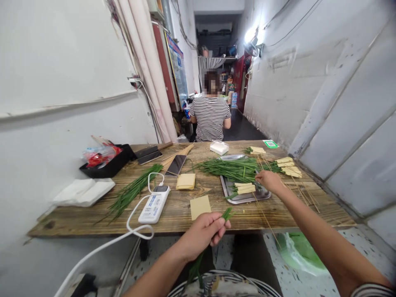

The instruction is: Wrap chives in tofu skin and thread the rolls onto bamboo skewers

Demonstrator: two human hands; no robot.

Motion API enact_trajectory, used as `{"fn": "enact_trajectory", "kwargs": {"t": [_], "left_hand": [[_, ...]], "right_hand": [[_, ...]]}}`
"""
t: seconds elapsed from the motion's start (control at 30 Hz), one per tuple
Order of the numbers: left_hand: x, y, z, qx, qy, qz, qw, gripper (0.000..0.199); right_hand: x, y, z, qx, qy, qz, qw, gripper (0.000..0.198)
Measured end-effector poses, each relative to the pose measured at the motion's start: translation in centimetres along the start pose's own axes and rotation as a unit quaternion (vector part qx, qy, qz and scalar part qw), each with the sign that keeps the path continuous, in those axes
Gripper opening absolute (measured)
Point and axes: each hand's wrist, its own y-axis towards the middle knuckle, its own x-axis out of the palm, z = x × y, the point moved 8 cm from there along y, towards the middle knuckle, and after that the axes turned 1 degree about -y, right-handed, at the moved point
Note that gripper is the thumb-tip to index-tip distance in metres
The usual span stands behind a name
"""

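Observation:
My left hand [208, 229] is closed around a small bunch of green chives [227, 213] at the table's front edge. Their tips poke out past the thumb, and long leaves hang below toward my lap. Over the metal tray [232, 201], my right hand [268, 181] has its fingers pinched together at the right end of a chive pile [230, 168]; what is between the fingertips is too small to make out. Rolled tofu-skin skewers [245, 188] filled with greens lie on the tray's front part. A square tofu sheet [200, 206] lies just beyond my left hand.
A stack of tofu sheets [185, 181], a phone [175, 165], bamboo skewers [182, 153] and more chives [136, 189] lie left of centre. A corded white power strip [154, 205] is near the front. Finished rolls [291, 169] lie at right. A person [210, 117] sits beyond the table.

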Motion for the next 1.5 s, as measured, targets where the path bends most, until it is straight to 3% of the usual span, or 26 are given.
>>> {"fn": "enact_trajectory", "kwargs": {"t": [0.27, 0.47, 0.67, 0.83, 1.03, 1.17, 1.27, 1.33, 1.4, 1.5], "left_hand": [[0.1, 0.2, -0.6, -0.002, 0.009, -0.01, 1.0, 0.048], [0.0, 0.5, -0.9, -0.004, 0.014, -0.001, 1.0, 0.051], [-0.4, 0.8, -1.2, 0.009, 0.031, 0.023, 0.999, 0.051], [-0.2, 1.5, -1.8, 0.012, 0.051, 0.018, 0.998, 0.057], [0.0, 1.9, -1.8, 0.022, 0.089, 0.021, 0.996, 0.059], [0.4, 1.2, -1.0, 0.025, 0.09, 0.036, 0.995, 0.054], [0.6, 0.9, -0.6, 0.031, 0.094, 0.042, 0.994, 0.053], [0.4, 0.8, -0.2, 0.047, 0.1, 0.055, 0.992, 0.053], [-0.2, 0.5, 0.7, 0.073, 0.099, 0.089, 0.988, 0.05], [-1.7, -0.7, 3.0, 0.137, 0.105, 0.164, 0.971, 0.045]], "right_hand": [[3.1, 2.1, 1.2, 0.028, -0.035, -0.017, 0.999, 0.021], [2.3, 2.1, 1.6, 0.019, 0.033, 0.028, 0.999, 0.022], [-2.5, 2.2, 2.8, -0.006, 0.174, 0.089, 0.981, 0.017], [-7.0, 2.0, 4.4, 0.032, 0.276, 0.176, 0.944, 0.033], [-11.6, 1.7, 4.1, 0.044, 0.324, 0.249, 0.911, 0.02], [-16.2, 2.1, 5.4, 0.062, 0.341, 0.301, 0.889, 0.02], [-19.8, 0.9, 6.3, 0.068, 0.358, 0.371, 0.854, 0.022], [-21.7, -1.4, 5.1, 0.036, 0.359, 0.426, 0.83, 0.02], [-22.6, -4.8, 2.1, -0.018, 0.347, 0.455, 0.82, 0.021], [-21.7, -10.5, -4.5, -0.117, 0.347, 0.404, 0.838, 0.017]]}}
